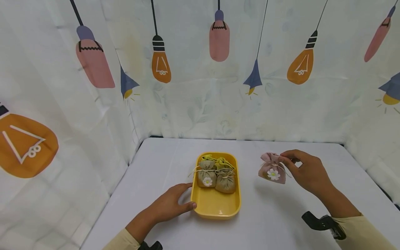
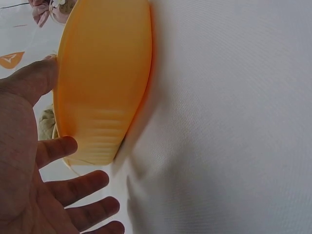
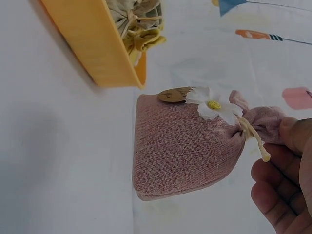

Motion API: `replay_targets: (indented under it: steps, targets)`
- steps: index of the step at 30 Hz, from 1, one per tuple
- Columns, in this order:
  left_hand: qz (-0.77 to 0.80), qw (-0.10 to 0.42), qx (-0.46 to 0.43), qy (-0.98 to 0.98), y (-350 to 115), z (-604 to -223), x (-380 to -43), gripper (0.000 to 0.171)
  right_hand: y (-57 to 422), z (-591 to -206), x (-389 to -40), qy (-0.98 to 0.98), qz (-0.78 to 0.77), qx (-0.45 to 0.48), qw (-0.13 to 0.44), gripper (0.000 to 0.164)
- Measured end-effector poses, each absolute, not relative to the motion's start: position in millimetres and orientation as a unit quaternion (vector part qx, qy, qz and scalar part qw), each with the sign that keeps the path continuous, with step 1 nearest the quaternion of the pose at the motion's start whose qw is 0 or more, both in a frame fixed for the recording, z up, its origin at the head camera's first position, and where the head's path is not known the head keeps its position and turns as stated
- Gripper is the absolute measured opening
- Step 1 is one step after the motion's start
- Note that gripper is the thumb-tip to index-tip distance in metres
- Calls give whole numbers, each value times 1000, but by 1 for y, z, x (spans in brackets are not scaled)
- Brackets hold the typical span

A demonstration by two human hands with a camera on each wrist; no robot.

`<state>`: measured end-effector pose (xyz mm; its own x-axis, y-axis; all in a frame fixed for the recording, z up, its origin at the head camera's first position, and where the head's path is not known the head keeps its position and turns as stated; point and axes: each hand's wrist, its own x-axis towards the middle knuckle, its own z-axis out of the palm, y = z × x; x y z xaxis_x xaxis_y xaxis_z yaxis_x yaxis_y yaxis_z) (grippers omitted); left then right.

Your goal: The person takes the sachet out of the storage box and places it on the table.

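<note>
A pink drawstring pouch (image 1: 272, 168) with a white flower hangs in the air to the right of the yellow tray (image 1: 215, 208). My right hand (image 1: 307, 172) pinches it by its gathered top; the right wrist view shows the pouch (image 3: 190, 151) with its cord and a small brown tag. Against the tray's left side rests my left hand (image 1: 170, 205), its thumb and fingers touching the rim and the other fingers spread in the left wrist view. Inside the tray's far half sit two greenish-grey pouches, one with a flower (image 1: 206, 173) and one beside it (image 1: 225, 182), with yellow-green fabric (image 1: 218, 161) behind them.
The white table (image 1: 168, 159) spreads around the tray. Behind and beside it hangs a white curtain (image 1: 193, 104) printed with lamps. Dark straps (image 1: 325, 224) sit on both wrists.
</note>
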<state>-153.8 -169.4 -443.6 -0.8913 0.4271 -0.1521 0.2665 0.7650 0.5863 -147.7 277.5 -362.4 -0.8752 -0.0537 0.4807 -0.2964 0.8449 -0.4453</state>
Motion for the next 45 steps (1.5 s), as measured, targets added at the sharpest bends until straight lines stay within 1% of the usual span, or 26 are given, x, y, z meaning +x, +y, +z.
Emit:
replay_targets:
  steps: [7, 14, 27, 45]
  targets:
    - [288, 147, 177, 930, -169, -443, -153, 84, 291, -364, -146, -936, 259, 82, 224, 22]
    - [287, 151, 178, 929, -167, -440, -155, 83, 305, -364, -145, -943, 255, 58, 205, 29]
    - [283, 152, 176, 930, -167, -442, -155, 84, 329, -373, -142, -943, 245, 46, 221, 26]
    - [292, 155, 175, 927, -168, -441, -152, 85, 351, -381, -135, -954, 245, -4, 171, 38]
